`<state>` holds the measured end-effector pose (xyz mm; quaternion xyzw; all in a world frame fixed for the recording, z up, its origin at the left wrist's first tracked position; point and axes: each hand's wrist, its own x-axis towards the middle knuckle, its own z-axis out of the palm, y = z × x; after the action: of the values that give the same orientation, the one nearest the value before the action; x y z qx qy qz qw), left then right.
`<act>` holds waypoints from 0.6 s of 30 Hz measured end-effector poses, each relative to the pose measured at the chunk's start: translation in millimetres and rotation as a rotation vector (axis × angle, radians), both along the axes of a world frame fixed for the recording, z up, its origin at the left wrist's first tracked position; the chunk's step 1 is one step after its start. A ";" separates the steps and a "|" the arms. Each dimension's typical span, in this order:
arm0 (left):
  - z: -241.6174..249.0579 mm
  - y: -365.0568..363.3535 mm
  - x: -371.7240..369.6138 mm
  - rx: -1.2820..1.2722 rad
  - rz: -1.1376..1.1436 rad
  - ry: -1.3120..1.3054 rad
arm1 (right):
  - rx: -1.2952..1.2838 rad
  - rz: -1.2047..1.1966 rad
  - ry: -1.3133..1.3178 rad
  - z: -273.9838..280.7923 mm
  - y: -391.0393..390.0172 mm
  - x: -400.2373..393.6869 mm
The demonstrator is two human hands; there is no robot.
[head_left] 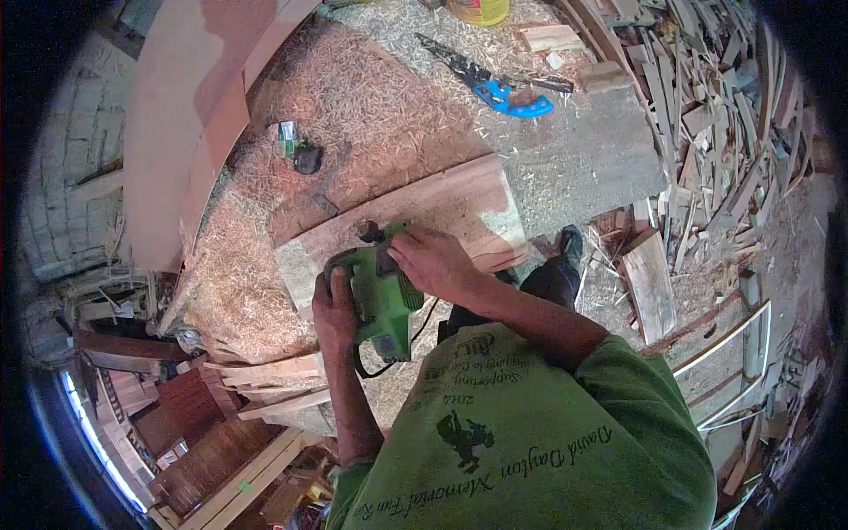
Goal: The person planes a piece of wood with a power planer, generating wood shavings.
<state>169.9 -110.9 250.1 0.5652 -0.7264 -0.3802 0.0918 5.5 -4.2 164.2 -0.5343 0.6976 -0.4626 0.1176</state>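
Note:
A green electric planer (382, 305) with black parts sits at the near edge of a wooden board (433, 205), overlapping it in this view. My left hand (335, 311) is closed around the planer's black handle on its left side. At the planer's upper end, my right hand (433, 262) grips the body, fingers bent over its top near a dark knob (369, 231). A black cord (426, 320) runs from the tool toward my body. The planer's underside is hidden.
Wood shavings cover the work surface. A blue-handled handsaw (512, 99) lies beyond the board, with a yellow container (480, 11) behind it. A small black and green object (306, 157) lies to the left. A large curved panel (190, 115) stands at left; scrap wood (707, 115) is heaped at right.

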 end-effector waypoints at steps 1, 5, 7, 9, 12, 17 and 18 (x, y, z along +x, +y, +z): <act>1.7 0.7 -1.5 -0.003 -0.002 0.002 | 0.012 0.008 -0.060 -12.3 -5.1 4.5; -15.6 -13.1 9.3 -0.070 -0.066 0.041 | 0.016 -0.003 -0.291 -42.4 -12.6 6.8; -9.6 -10.1 9.7 -0.003 -0.011 0.017 | 0.052 0.048 -0.837 -42.4 -5.8 -6.4; -5.9 -12.3 8.1 0.045 0.031 0.002 | 0.054 0.025 -0.949 -23.6 5.5 -23.0; -7.8 -19.0 15.2 0.094 0.064 -0.002 | -0.008 -0.063 -0.497 -6.1 16.4 -30.9; -5.0 -25.2 12.5 0.089 0.025 -0.019 | -0.103 0.074 0.174 0.1 -0.9 -15.7; -4.7 -25.5 11.8 0.082 0.022 -0.019 | -0.075 0.074 0.165 2.0 -2.5 -13.4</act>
<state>181.7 -136.4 245.4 0.5800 -0.7048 -0.4032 0.0657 -7.9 -6.7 166.2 -0.6001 0.6669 -0.4380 0.0567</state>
